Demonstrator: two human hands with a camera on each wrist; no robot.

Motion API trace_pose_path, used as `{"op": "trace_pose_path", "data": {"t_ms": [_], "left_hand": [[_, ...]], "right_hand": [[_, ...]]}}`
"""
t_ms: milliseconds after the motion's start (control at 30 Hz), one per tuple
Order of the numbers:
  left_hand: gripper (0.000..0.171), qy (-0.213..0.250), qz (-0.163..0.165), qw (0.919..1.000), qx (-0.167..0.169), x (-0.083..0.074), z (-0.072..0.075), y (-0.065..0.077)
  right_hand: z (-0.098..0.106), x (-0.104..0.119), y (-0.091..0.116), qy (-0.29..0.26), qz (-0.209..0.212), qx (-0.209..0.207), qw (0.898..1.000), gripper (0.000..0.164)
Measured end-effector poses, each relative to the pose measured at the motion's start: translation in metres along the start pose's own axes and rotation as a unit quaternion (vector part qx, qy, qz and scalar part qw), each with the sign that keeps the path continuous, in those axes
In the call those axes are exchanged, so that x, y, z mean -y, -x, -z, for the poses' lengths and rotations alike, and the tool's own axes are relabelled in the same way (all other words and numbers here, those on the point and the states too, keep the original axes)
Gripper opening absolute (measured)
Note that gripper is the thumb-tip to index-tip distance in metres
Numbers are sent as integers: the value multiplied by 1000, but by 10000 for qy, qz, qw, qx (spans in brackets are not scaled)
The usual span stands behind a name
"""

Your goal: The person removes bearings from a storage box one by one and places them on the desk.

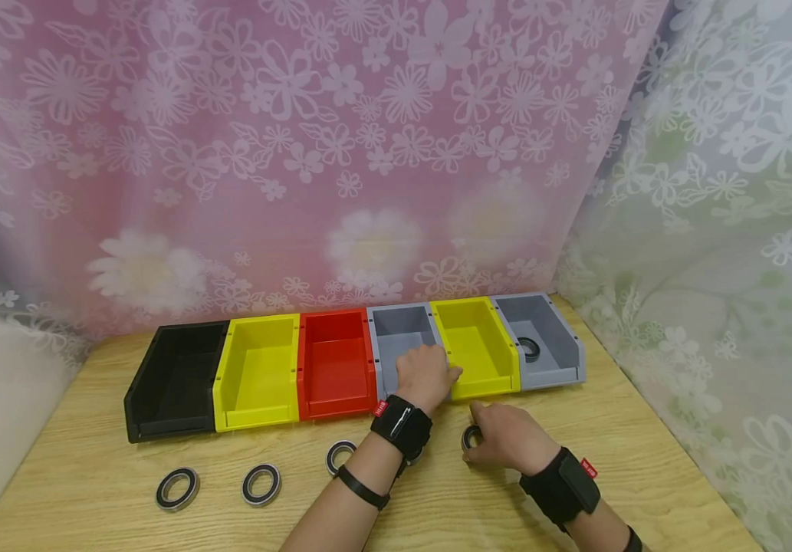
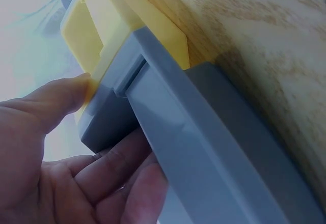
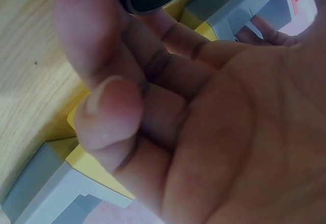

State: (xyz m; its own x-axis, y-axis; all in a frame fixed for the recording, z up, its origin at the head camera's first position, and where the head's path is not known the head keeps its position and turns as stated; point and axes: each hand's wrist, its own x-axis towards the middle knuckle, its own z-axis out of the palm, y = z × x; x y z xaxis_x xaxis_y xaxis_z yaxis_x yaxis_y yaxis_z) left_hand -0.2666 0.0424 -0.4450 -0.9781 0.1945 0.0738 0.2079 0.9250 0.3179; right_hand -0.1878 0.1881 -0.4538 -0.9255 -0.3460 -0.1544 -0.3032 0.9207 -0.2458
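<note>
My left hand grips the front of the middle grey bin, by the yellow bin to its right. In the left wrist view the thumb lies on the edge where grey meets yellow, and curled fingers reach inside the grey bin. Just in front of the right yellow bin, my right hand pinches a bearing, a black-and-silver ring held between thumb and fingers. Part of that ring shows at the top of the right wrist view. Another bearing sits in the far-right grey bin.
Bearings lie on the wooden table: one at left, one beside it, and one partly behind my left forearm. Black, yellow and red bins continue the row leftward, before a floral curtain.
</note>
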Motion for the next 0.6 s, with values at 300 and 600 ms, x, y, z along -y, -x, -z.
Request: {"op": "trace_pose_path", "data": {"t_ms": [300, 600], "left_hand": [[54, 60, 9, 9999, 93, 0, -1, -2], [53, -10, 1, 10000, 84, 1, -1, -1]], "right_hand": [[-1, -1, -1, -1, -189, 129, 9997, 50], [0, 0, -1, 164, -345, 149, 9992, 50]]}}
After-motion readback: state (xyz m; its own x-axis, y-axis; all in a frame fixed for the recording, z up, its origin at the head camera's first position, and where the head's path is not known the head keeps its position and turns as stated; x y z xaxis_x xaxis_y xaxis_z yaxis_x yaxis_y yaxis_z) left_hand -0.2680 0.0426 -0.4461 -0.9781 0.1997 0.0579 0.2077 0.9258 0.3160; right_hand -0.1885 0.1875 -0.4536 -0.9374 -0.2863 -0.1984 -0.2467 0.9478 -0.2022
